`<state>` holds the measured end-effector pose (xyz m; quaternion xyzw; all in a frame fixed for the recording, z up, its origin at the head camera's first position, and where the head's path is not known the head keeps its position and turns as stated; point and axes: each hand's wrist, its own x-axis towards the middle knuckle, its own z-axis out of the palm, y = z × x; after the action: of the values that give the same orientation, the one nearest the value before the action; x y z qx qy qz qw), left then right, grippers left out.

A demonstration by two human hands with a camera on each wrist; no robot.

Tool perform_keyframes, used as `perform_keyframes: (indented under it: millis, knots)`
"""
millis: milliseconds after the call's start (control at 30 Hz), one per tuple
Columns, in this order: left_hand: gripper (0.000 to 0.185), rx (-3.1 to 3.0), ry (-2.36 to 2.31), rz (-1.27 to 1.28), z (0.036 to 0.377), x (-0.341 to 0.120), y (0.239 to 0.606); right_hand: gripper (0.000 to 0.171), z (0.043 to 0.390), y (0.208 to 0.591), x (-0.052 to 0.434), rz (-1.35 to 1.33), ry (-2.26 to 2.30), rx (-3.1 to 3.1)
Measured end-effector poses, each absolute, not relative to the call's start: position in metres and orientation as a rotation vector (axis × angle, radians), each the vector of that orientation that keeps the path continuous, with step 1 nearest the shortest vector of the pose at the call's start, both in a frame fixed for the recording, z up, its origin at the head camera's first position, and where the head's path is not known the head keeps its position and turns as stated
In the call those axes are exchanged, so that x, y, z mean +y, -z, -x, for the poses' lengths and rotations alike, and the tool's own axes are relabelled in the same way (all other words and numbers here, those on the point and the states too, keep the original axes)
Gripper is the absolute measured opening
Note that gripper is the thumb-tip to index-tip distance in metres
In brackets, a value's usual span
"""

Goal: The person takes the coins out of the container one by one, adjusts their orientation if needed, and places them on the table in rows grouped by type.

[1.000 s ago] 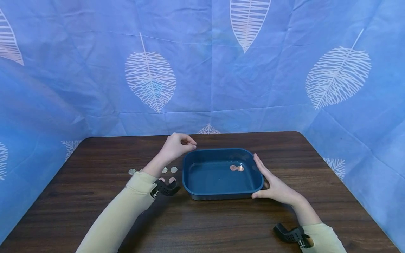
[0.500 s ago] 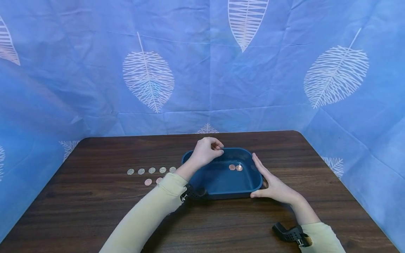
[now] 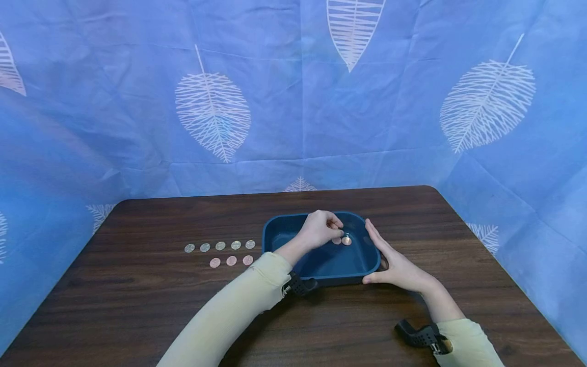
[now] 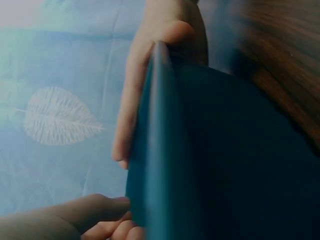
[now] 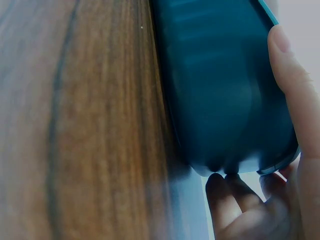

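Observation:
A dark blue plastic tray point(image 3: 282, 255) stands on the table with two copper coins point(image 3: 347, 240) in its right half. My left hand point(image 3: 316, 229) reaches in over its back rim, thumb and fingertips drawn together right above the left coin; whether they pinch a coin I cannot tell. The left wrist view has its thumb point(image 4: 95, 206) low beside the rim. My right hand point(image 3: 398, 267) grips the tray's right end, thumb point(image 5: 287, 65) at the near corner and fingers point(image 5: 225, 200) round the end wall. Left of the tray lie several silver coins point(image 3: 220, 246) in a row above three copper coins point(image 3: 231, 261).
The dark wood-grain table point(image 3: 114, 285) has a straight back edge with rounded corners. A blue cloth point(image 3: 275, 127) with white leaf prints hangs behind and at both sides. Each wrist wears a black camera mount point(image 3: 422, 337).
My left hand has moved right from beside the tray's left edge and down to the coins inside it. The coin rows on the table have come into full view. My right hand stays put.

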<state>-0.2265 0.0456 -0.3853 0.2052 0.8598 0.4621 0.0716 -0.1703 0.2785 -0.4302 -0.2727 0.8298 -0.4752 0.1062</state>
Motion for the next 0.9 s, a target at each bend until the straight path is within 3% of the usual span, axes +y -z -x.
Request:
perform_keyframes:
  millis: [667,900]
  knots:
    - [0.032,2.627,-0.906,-0.603,0.231,0.051,0.408,0.112,0.172,0.43,0.279,0.812,1.409,2.426]
    - [0.017,2.621,-0.941,-0.654,0.23,0.051,0.411,0.112,0.171,0.432,0.281,0.816,1.403,2.44]
